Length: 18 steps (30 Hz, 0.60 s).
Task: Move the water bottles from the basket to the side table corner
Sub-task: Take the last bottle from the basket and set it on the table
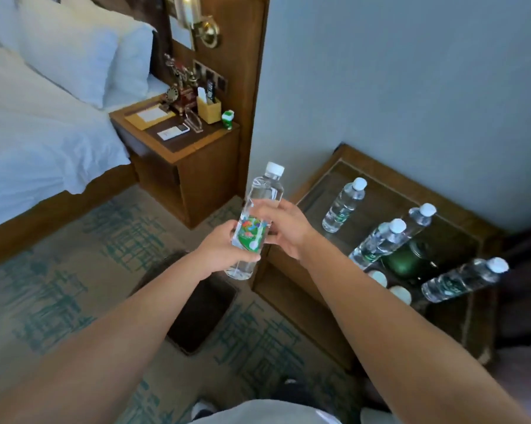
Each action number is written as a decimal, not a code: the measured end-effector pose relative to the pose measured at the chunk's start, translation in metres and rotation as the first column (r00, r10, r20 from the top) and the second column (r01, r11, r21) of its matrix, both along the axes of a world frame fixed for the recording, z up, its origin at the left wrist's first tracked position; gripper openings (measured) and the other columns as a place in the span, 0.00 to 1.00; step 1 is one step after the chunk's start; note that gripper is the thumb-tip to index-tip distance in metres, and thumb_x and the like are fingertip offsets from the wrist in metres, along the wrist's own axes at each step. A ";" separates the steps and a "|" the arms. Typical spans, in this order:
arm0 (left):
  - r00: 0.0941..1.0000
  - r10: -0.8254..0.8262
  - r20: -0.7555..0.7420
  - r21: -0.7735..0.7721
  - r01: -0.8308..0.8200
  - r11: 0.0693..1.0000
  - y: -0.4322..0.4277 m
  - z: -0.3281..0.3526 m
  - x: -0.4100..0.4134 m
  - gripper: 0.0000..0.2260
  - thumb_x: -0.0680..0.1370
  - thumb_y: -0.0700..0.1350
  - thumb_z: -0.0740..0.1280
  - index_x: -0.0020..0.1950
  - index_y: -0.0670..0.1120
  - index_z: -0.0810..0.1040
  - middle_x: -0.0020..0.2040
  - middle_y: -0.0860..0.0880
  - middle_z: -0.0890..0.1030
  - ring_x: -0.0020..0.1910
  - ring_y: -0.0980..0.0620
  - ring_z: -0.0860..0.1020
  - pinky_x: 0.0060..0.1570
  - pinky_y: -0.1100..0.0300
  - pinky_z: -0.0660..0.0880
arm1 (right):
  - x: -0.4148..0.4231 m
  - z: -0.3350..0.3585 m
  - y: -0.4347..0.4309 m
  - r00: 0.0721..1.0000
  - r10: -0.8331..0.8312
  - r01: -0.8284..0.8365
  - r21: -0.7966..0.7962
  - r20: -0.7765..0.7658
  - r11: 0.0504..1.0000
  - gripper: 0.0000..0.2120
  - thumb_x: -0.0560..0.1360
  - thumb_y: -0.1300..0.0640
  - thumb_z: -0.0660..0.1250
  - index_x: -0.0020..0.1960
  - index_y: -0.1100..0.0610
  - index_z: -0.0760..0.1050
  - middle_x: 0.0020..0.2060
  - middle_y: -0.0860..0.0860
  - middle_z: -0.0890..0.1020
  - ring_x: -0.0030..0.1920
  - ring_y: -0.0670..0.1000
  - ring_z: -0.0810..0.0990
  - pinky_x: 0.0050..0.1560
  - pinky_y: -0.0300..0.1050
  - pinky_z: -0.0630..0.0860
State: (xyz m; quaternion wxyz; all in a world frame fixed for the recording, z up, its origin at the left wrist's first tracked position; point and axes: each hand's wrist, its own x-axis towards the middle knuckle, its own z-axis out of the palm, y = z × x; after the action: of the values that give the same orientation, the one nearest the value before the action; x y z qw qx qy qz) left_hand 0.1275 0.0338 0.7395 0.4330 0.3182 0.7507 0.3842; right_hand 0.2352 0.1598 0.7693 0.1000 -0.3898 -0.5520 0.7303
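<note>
The fingers (247, 257) of the left hand (224, 250) curl round the lower part of a clear plastic water bottle with a white cap and a green label (265, 188), at the height of the label. The right hand (285, 228) grips the same bottle a little higher, its fingers wrapped over the body just above the label. Held by both hands, the bottle is in the air, cap uppermost and leaning slightly to the right. It is over the beige carpet with a teal pattern (59, 289), just left of the near corner of a low wooden worktop with a glass top (383, 197).

Below the left forearm a dark rectangular basket (203, 313) sits on the carpet near the worktop's front. Its contents cannot be made out.

Four more clear, white-capped bottles are on the worktop. A back-left bottle (344, 206) stands alone, and two middle bottles (380, 240) are close together. A near-right bottle (463, 280) is by the front edge. A dark green round object (402, 260) lies between the middle pair and the near-right one, with two pale round discs (377, 276) just in front of it.

Farther off, a wooden bedside cabinet (184, 166) carries an old-style telephone (178, 93) and a yellow box holder (209, 110). It stands beside a bed with white linen (28, 133).
</note>
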 end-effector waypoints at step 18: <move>0.885 -0.446 -0.135 -0.023 0.448 0.894 0.171 0.018 0.194 0.28 0.66 0.43 0.81 0.59 0.60 0.72 0.54 0.60 0.80 0.53 0.59 0.78 0.56 0.58 0.74 | 0.228 0.029 0.139 0.982 -0.052 0.015 0.198 0.182 0.980 0.24 0.71 0.54 0.78 0.64 0.52 0.75 0.58 0.49 0.83 0.57 0.51 0.83 0.55 0.54 0.83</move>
State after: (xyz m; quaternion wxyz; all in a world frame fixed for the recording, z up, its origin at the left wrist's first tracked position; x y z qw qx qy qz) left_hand 0.3211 0.2049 0.7576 0.4559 0.5100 0.6835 0.2548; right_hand 0.4636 0.2988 0.7986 0.0980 -0.4538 -0.6216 0.6309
